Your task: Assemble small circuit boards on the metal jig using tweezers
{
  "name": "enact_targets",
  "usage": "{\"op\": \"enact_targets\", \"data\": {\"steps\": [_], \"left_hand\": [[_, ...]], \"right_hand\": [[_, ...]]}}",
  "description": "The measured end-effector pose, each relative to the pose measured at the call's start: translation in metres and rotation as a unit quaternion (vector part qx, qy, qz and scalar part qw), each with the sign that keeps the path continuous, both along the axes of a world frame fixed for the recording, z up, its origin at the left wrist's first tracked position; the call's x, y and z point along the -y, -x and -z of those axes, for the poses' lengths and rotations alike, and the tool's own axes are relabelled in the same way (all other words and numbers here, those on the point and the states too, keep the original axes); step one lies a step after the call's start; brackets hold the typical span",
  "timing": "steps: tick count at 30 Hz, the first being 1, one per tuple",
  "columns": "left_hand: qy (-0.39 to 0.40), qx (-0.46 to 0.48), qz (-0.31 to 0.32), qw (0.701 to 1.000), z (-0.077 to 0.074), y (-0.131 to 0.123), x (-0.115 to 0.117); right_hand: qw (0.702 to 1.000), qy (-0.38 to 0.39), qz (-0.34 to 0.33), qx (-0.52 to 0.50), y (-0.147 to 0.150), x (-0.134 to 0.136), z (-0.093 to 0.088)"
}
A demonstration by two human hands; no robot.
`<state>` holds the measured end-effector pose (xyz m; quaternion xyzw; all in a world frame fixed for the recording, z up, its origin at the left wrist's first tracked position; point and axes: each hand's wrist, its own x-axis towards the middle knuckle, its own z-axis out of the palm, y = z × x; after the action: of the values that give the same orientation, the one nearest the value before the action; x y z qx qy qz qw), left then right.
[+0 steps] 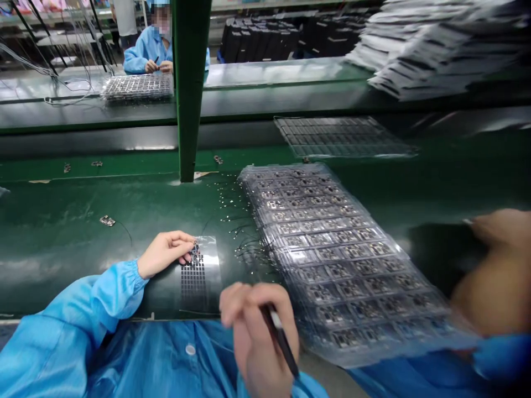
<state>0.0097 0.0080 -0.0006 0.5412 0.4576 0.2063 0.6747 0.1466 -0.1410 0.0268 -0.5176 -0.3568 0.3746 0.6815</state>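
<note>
My left hand (170, 251) is closed in a pinch on a small circuit board (194, 247). It rests on the upper part of a clear sheet of small black stickers (193, 279), laid on the green table. Nearer to me and blurred, my right hand (261, 326) grips slim black tweezers (282, 340), their rear end pointing back toward my sleeve; the tips are hidden. Right of both hands lies a stack of clear plastic trays (344, 251) with small circuit boards in the pockets. Thin black wires (249, 235) hang out over its left edge.
A loose board (107, 220) with a wire lies to the left. A green post (191, 94) rises behind the sheet. Another tray (344, 135) lies at the back. At right is a co-worker's blurred hand (498, 265); another person (149, 50) sits opposite. White stacks (435, 50) stand beyond.
</note>
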Motion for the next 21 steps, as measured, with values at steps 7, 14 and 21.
{"op": "enact_targets", "data": {"steps": [7,14,21], "left_hand": [[0.024,-0.001,0.038,0.999,0.003,0.000,0.008],[-0.159,-0.062,0.061,0.983,0.012,-0.002,0.013],[-0.272,-0.094,0.096,0.953,0.021,-0.003,0.016]], "right_hand": [[0.991,0.116,-0.059,0.023,-0.005,-0.053,0.051],[0.985,0.145,-0.046,0.082,0.002,-0.055,0.066],[0.967,0.197,-0.046,0.152,-0.007,-0.053,0.072]]}}
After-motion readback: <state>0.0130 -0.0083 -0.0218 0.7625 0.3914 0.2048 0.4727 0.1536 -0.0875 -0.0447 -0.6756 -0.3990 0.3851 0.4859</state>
